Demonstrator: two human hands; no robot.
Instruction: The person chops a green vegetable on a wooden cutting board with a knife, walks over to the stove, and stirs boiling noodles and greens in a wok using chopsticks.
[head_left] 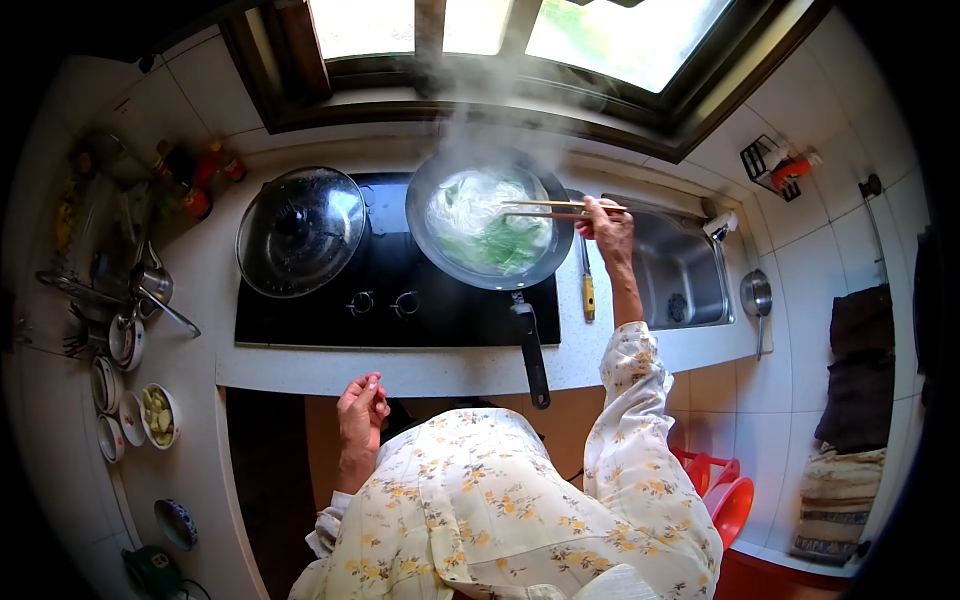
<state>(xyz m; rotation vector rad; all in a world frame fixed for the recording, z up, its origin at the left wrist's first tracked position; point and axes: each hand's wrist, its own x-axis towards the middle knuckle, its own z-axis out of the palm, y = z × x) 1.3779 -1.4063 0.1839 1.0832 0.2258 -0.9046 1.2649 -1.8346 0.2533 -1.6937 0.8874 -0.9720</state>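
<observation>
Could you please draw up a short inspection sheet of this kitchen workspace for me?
Surface: pale counter with black hob.
Items in use: steaming pan of white and green food; chopsticks reaching over it.
Clutter: bowls and bottles at left; yellow-handled tool right of the hob.
Hands: right hand grips the chopsticks; left hand loosely curled, nothing seen in it.
Cables: dark cord at lower left.
Surroundings: window behind; sink at right.

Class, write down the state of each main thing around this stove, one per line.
Pan, steaming on the stove.
Greens, in the pan.
Chopsticks, held over the pan.
Right hand, closed around chopsticks.
Left hand, seemingly empty, half curled.
Lid, resting knob up.
Yellow-handled tool, lying on counter.
</observation>
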